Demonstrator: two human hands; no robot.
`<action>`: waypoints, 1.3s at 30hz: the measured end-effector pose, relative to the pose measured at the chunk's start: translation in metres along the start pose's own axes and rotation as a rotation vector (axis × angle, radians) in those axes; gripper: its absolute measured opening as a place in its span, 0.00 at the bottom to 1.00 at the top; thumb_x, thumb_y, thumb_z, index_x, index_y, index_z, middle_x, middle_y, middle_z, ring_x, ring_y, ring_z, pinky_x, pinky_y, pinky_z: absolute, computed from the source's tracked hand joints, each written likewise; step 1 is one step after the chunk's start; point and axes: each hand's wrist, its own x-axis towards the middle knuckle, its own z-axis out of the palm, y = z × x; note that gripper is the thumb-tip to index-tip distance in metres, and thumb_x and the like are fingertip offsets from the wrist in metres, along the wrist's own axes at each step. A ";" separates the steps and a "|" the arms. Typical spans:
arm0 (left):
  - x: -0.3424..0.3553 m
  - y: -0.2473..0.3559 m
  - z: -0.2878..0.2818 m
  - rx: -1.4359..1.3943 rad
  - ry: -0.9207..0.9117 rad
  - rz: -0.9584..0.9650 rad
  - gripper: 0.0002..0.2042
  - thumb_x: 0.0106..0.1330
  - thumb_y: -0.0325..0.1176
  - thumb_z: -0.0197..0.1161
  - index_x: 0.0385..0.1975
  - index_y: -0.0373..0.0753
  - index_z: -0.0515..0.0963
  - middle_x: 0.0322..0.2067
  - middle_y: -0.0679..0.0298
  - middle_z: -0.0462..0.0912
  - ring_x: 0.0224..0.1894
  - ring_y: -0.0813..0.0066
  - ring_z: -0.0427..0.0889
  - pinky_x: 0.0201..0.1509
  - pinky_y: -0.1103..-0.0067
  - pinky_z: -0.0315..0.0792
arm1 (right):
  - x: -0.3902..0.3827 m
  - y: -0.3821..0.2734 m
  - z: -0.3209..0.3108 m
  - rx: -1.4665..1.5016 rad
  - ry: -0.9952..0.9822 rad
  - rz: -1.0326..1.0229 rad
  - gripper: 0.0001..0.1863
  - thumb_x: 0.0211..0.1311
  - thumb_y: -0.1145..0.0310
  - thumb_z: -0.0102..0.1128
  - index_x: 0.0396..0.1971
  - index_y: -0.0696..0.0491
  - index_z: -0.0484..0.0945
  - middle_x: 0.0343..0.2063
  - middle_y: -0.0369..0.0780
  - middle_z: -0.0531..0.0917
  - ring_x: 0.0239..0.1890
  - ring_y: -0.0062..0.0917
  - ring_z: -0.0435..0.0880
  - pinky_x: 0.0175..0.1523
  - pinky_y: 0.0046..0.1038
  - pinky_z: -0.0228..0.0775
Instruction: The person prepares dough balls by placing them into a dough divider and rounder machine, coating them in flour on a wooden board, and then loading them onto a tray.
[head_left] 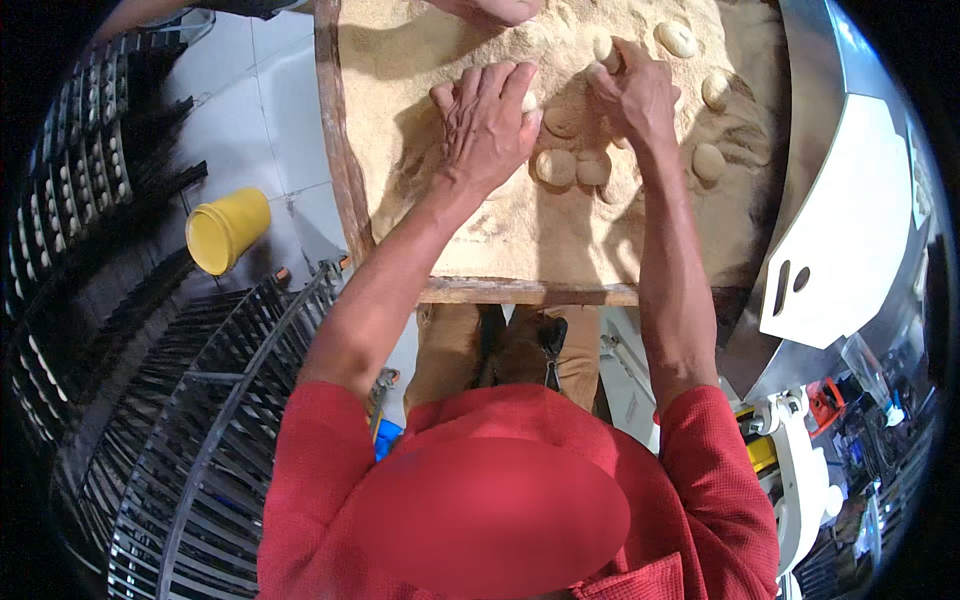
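Note:
My left hand (488, 122) curls palm down over the crumb-covered table, with a pale dough ball (529, 102) showing between its thumb and forefinger. To its right, the fingers of my right hand (637, 92) close on another dough ball (604, 50); my palm hides part of what lies beneath. Two flattened, crumb-coated dough pieces (556, 168) lie touching between my forearms. Right of my right hand, a larger dough piece (676, 40) and two round ones (709, 161) rest in the coarse yellowish crumbs (500, 245).
A wooden rim (520, 291) borders the table. Another person's arm (495, 8) reaches in at the far edge. Left stand a yellow bucket (228, 230), a slatted metal rack (215, 430) and trays with rows of dough pieces (75, 195). A white panel (845, 225) on metal equipment flanks the right.

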 end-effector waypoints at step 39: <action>-0.160 0.011 -0.062 0.031 -0.164 -0.335 0.33 0.57 0.33 0.70 0.64 0.35 0.67 0.69 0.49 0.61 0.70 0.47 0.59 0.70 0.51 0.52 | -0.109 -0.099 0.049 0.159 -0.169 -0.014 0.25 0.62 0.66 0.60 0.58 0.60 0.74 0.46 0.55 0.81 0.49 0.48 0.78 0.54 0.46 0.67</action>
